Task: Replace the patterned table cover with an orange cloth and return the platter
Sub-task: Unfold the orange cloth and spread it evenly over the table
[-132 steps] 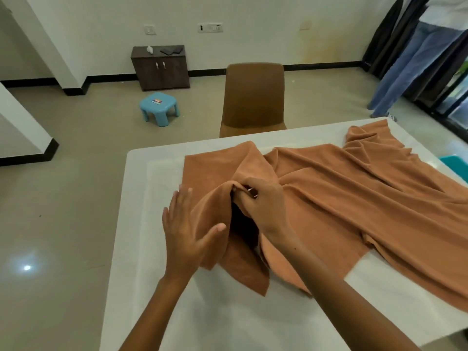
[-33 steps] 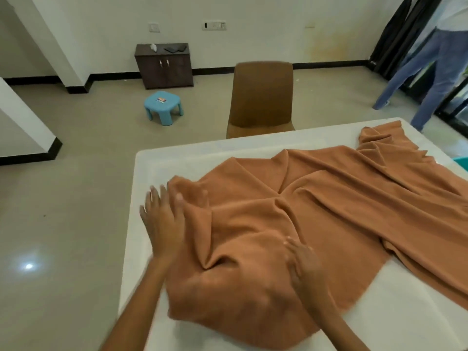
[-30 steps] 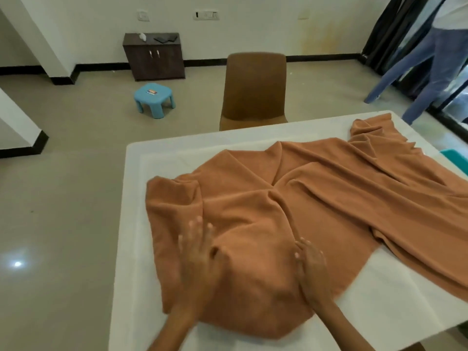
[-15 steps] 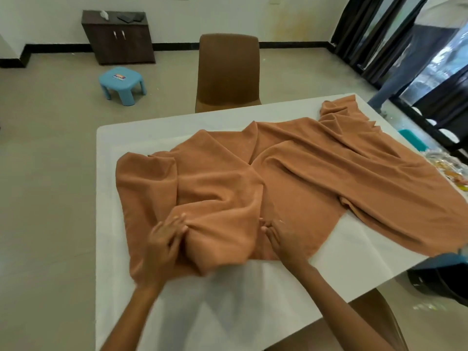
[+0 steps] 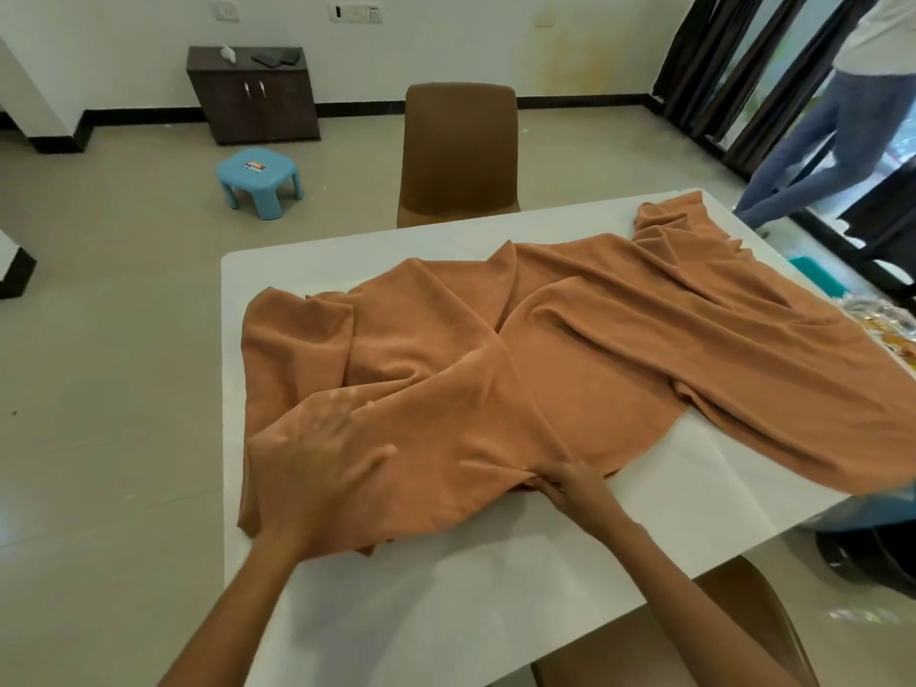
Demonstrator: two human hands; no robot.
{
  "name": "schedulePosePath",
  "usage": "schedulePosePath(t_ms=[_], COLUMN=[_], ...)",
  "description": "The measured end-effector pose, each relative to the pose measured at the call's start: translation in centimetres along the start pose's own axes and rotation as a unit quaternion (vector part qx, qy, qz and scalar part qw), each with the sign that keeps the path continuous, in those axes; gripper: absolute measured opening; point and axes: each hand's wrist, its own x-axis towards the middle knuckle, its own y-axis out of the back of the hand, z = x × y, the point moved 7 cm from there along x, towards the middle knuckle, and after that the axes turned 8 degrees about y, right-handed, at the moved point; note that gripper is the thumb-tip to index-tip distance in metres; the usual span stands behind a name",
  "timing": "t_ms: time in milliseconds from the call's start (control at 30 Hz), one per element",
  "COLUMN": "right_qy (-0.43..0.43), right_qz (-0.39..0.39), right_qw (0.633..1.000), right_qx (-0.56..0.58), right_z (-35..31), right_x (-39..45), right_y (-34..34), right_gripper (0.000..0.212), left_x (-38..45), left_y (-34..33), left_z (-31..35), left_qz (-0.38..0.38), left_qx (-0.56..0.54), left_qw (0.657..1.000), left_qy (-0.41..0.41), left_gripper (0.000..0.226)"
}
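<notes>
The cloth [image 5: 570, 369] lies bunched across the white counter [image 5: 446, 612]. The left hand [image 5: 317, 468] is pressed flat on it, fingers spread; the right hand [image 5: 577, 488] pinches the near edge. That edge is best drawn near while the left corner is anchored.

orange cloth [image 5: 570, 369], white table [image 5: 446, 612], blue stool [image 5: 257, 178]

Brown chair [image 5: 458, 151], seemingly tiled floor [image 5: 114, 339]
</notes>
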Motion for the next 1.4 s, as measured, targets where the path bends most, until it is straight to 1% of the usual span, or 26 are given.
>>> schedulePosePath(t_ms=[67,133,167,200,267,333,367,400,433,500,533,567,600,633,700,767,833,867,933,1000,1067,1100,1167,1267,1333,1400], right_qy=[0.027,0.054,0.052,0.044,0.024,0.02,0.013,-0.01,-0.04,-0.094,-0.127,-0.153,-0.169,-0.169,-0.131,-0.077,-0.048,-0.035,-0.006,-0.005,-0.014,-0.025,-0.026,-0.031,-0.047,-0.068], right_qz=[0.014,0.028,0.039,0.053,0.106,0.134,0.112,0.046,-0.053,-0.251,-0.321,-0.38,-0.399,-0.384,-0.256,-0.115,-0.033,-0.012,0.011,0.016,0.055,0.066,0.068,0.057,0.059,0.07], right_qw=[1.0,0.998,0.998,0.997,0.993,0.989,0.991,0.997,0.996,0.959,0.934,0.908,0.896,0.903,0.951,0.984,0.994,0.996,0.997,0.997,0.995,0.994,0.993,0.993,0.993,0.992], right_qx=[0.004,-0.011,-0.02,-0.026,-0.038,-0.059,-0.069,-0.064,-0.063,-0.09,-0.093,-0.088,-0.09,-0.095,-0.112,-0.108,-0.096,-0.085,-0.078,-0.074,-0.083,-0.079,-0.088,-0.099,-0.088,-0.074], right_z=[-0.5,-0.9,-0.7,-0.5,-0.5,-1.3,-1.3,-1.3,-0.8,-0.5,-0.2,-0.4,-0.5,-0.7,-1.9,-5.1,-8.2,-9.5,-11.1,-11.3,-11.2,-11.3,-11.1,-10.9,-10.7,-10.7], right_x=[-1.1,-2.5,-3.1,-3.6,-4.0,-3.7,-3.3,-2.9,-2.7,-2.8,-3.2,-3.5,-3.3,-2.6,0.2,2.3,2.8,2.5,1.2,-0.5,-2.0,-2.5,-3.5,-4.7,-4.9,-4.4], right_y=[1.1,1.7,1.9,2.2,3.4,4.7,4.9,4.8,4.1,3.0,2.4,1.9,1.2,0.7,0.0,-1.0,-3.5,-5.1,-8.0,-9.6,-9.4,-9.0,-8.8,-9.2,-9.1,-8.9], right_gripper=[0.037,0.028,0.026,0.025,0.025,0.024,0.024,0.024,0.025,0.028,0.02,0.003,0.015,0.026,0.028,0.024,0.024,0.023,0.02,0.018,0.002,0.008,0.009,0.018,0.017,0.01], left_x=[-1.4,-3.1,-4.0,-4.7,-5.2,-4.7,-4.5,-4.6,-5.1,-7.4,-9.0,-10.7,-12.1,-13.3,-14.3,-14.2,-13.2,-12.8,-13.0,-14.1,-14.9,-15.0,-14.4,-11.4,-9.5,-8.7], left_y=[-4.1,-7.7,-9.2,-9.8,-9.0,-7.0,-6.1,-5.5,-5.2,-6.3,-7.5,-8.8,-9.9,-10.8,-11.6,-11.3,-10.3,-10.0,-10.0,-10.5,-10.5,-10.1,-8.8,-6.8,-6.6,-7.4], left_z=[3.1,4.2,4.3,4.3,4.4,4.7,4.9,5.2,5.6,6.2,6.2,6.0,5.7,5.4,4.7,4.6,3.9,3.0,1.0,-0.2,-0.3,0.0,0.7,-0.1,-1.2,-2.3], left_qz=[-0.102,-0.192,-0.218,-0.223,-0.164,-0.109,-0.095,-0.096,-0.103,-0.15,-0.182,-0.214,-0.243,-0.278,-0.327,-0.318,-0.275,-0.263,-0.272,-0.276,-0.259,-0.237,-0.164,-0.084,-0.084,-0.127], left_qx=[0.099,0.167,0.176,0.171,0.141,0.095,0.073,0.058,0.047,0.061,0.073,0.082,0.09,0.099,0.116,0.117,0.102,0.102,0.113,0.12,0.107,0.099,0.089,0.082,0.088,0.097], left_qw=[0.983,0.953,0.943,0.94,0.952,0.967,0.972,0.971,0.967,0.945,0.932,0.922,0.914,0.908,0.902,0.913,0.939,0.95,0.953,0.952,0.959,0.965,0.98,0.992,0.993,0.987], left_qy=[-0.12,-0.166,-0.181,-0.195,-0.218,-0.208,-0.204,-0.21,-0.229,-0.284,-0.304,-0.312,-0.312,-0.297,-0.258,-0.23,-0.178,-0.136,-0.066,-0.049,-0.049,-0.056,-0.074,-0.035,-0.003,0.01], left_gripper=[0.082,0.095,0.09,0.076,0.048,0.043,0.043,0.043,0.043,0.044,0.045,0.045,0.047,0.051,0.069,0.074,0.064,0.061,0.062,0.064,0.064,0.063,0.06,0.056,0.058,0.06])
